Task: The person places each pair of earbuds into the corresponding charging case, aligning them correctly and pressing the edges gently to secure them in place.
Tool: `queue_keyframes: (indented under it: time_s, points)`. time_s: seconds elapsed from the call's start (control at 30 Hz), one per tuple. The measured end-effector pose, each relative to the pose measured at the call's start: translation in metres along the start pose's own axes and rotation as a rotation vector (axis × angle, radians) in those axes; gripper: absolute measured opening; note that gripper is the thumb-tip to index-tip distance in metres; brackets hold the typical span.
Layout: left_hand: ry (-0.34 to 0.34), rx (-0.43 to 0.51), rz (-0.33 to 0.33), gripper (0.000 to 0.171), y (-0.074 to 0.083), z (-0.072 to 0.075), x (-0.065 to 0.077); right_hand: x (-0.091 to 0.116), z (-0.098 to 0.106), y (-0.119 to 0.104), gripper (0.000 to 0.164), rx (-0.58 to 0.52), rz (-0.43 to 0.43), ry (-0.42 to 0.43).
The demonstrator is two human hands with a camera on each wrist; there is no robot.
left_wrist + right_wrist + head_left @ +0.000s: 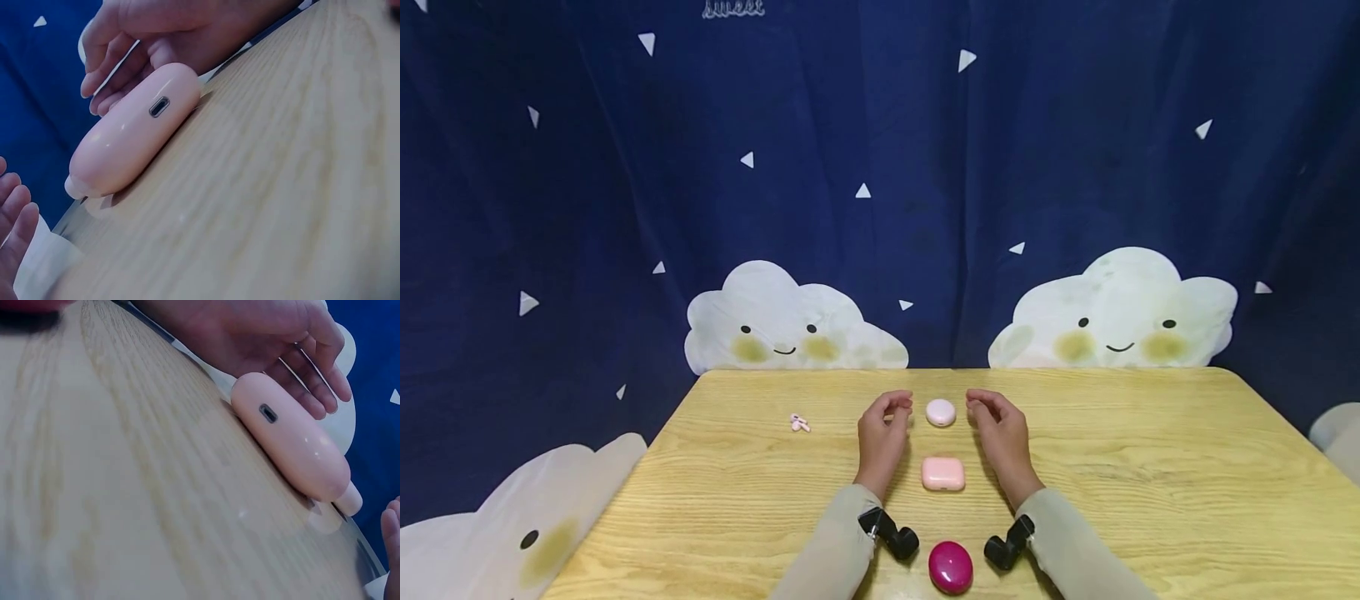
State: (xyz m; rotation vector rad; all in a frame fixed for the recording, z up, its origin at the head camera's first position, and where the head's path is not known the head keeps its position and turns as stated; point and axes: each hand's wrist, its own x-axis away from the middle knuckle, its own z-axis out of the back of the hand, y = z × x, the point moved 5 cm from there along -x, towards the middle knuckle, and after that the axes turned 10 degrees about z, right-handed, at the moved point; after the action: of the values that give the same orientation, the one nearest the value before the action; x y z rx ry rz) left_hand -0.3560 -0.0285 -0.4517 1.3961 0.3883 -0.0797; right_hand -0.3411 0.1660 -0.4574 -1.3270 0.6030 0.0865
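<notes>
My left hand (880,442) and right hand (1006,437) are held over the table on either side of a small, round, pale pink case (941,412). Both have loosely bent fingers, hold nothing and stand apart from the case. Between the wrists lies a pink earbud case (943,473); both wrist views show the charging port on its near side. In the left wrist view, the right hand (181,31) appears beyond the pink earbud case (134,134). The right wrist view shows the left hand (250,337) behind the same case (290,437).
A glossy magenta oval case (951,567) lies near the front, between the forearms. To the left of the hands is a small pair of pale pink earbuds (797,424). Behind the wooden table (1150,467) hangs a dark blue curtain (910,125) with clouds printed on it.
</notes>
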Motion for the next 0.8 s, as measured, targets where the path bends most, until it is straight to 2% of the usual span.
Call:
queue_keyframes:
  time_s: [0.1, 0.2, 0.37, 0.5, 0.67, 0.8]
  points:
    - [-0.008, 0.0, 0.021, 0.02, -0.002, -0.001, -0.002, -0.001, -0.003, 0.001, 0.021, -0.028, -0.025, -0.03]
    - [-0.047, -0.017, 0.055, 0.019, -0.004, -0.004, -0.002, 0.0, -0.006, 0.003, 0.024, -0.053, -0.07, -0.069]
    - [-0.119, -0.112, 0.101, 0.022, -0.008, -0.008, -0.001, 0.002, -0.01, 0.007, 0.029, -0.093, -0.13, -0.117]
    - [-0.163, -0.166, 0.118, 0.025, -0.01, -0.01, 0.001, 0.004, -0.01, 0.01, 0.028, -0.083, -0.151, -0.127]
    - [-0.16, -0.191, 0.107, 0.025, -0.009, -0.01, 0.0, 0.003, -0.012, 0.009, 0.029, -0.087, -0.128, -0.15]
    - [-0.13, -0.238, 0.147, 0.024, -0.011, -0.009, -0.001, 0.002, -0.013, 0.009, 0.029, -0.096, -0.125, -0.159]
